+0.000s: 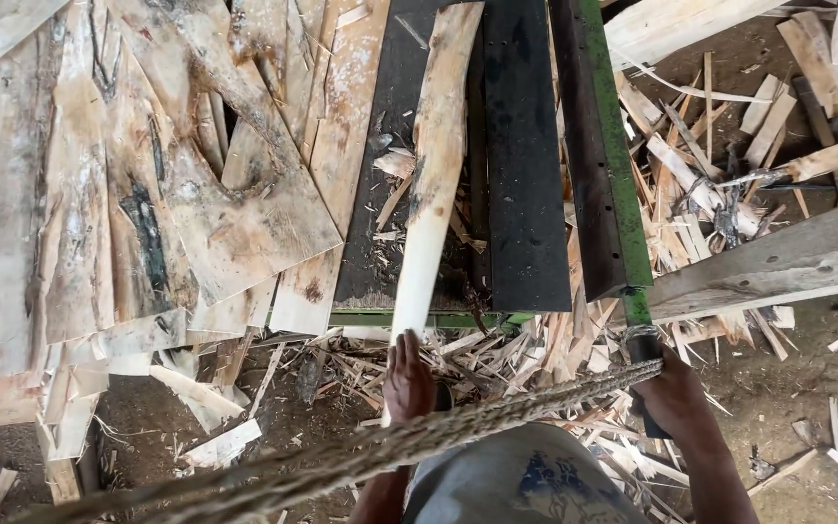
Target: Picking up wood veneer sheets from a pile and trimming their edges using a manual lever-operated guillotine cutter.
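**Feeding a wood strip into a cutter**

The left hand (407, 376) grips the near end of a pale wood strip (431, 184) lying on the black cutter bed (526, 165). The right hand (669, 396) seems closed round the green lever (613, 146). Next, steady alignment matters.

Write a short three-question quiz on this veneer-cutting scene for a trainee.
1. True or false: the left hand holds the near end of the long pale wood strip lying on the dark machine bed.
2. What does the right hand grip? A) the green lever handle B) a hammer C) a loose plank
3. What stretches across the view in front of the person, between the two hands?

Key
1. True.
2. A.
3. A thick braided rope.
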